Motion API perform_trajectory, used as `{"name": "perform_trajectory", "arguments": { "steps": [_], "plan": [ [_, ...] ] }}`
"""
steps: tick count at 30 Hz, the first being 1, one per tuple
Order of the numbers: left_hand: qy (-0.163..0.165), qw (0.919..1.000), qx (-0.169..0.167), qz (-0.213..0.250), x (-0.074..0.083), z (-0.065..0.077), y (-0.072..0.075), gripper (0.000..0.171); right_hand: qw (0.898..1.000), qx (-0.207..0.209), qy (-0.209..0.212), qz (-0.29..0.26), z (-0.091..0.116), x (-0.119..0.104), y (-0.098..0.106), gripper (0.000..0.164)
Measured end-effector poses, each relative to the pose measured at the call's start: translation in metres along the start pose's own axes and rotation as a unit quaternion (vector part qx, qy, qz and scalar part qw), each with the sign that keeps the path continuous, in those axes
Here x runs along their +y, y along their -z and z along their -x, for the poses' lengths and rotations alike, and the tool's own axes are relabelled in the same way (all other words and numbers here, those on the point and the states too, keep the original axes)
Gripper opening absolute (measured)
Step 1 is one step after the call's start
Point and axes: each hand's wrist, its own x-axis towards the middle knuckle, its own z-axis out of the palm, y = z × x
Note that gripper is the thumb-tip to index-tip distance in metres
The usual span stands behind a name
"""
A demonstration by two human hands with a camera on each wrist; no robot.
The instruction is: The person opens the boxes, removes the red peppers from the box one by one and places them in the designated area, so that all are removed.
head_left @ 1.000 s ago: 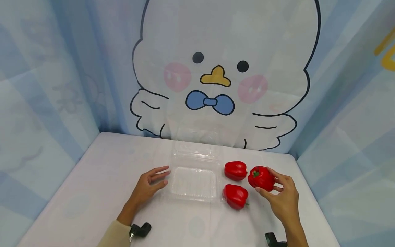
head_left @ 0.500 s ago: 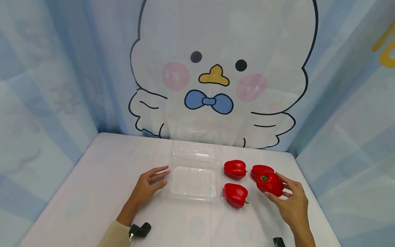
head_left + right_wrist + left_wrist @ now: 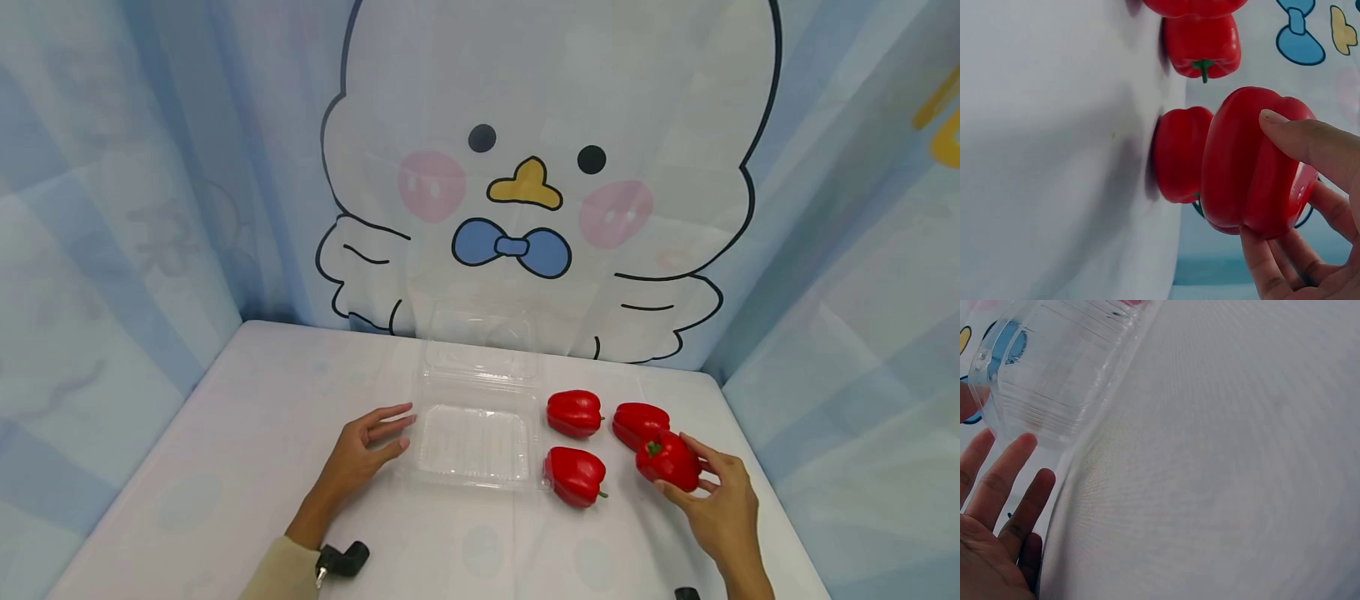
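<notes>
My right hand (image 3: 723, 500) grips a red bell pepper (image 3: 667, 460) with a green stem, thumb on one side and fingers on the other. In the right wrist view this held bell pepper (image 3: 1254, 162) hangs off the table surface, partly covering another red pepper (image 3: 1179, 156) behind it. My left hand (image 3: 363, 454) has its fingers extended at the left side of a clear plastic clamshell box (image 3: 472, 442). From the left wrist, the fingertips (image 3: 1022, 442) appear right at the edge of the box (image 3: 1054, 381). The box has its lid (image 3: 480, 333) raised at the back.
Two red peppers, one farther back (image 3: 573, 414) and one nearer (image 3: 576, 477), lie just right of the box. A third pepper (image 3: 639, 423) sits behind the held one. A cartoon-printed curtain (image 3: 525, 108) closes off the back of the white table (image 3: 262, 400).
My right hand has carried its bell pepper rightward and toward me, uncovering the pepper behind it. The left hand and the box have stayed in place.
</notes>
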Motion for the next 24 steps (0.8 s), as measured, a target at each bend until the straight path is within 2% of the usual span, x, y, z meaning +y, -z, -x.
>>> {"name": "perform_trajectory", "arguments": {
  "steps": [13,24],
  "plan": [
    [0.000,1.0000,-0.002,0.000,0.001,0.001,0.001,0.055,0.999,-0.029,-0.026,0.016,-0.005,0.018,-0.005,0.085],
    [-0.004,1.0000,0.001,-0.005,0.003,0.001,0.001,0.055,0.998,-0.039,-0.040,0.023,-0.006,0.029,-0.013,0.085]
  ]
}}
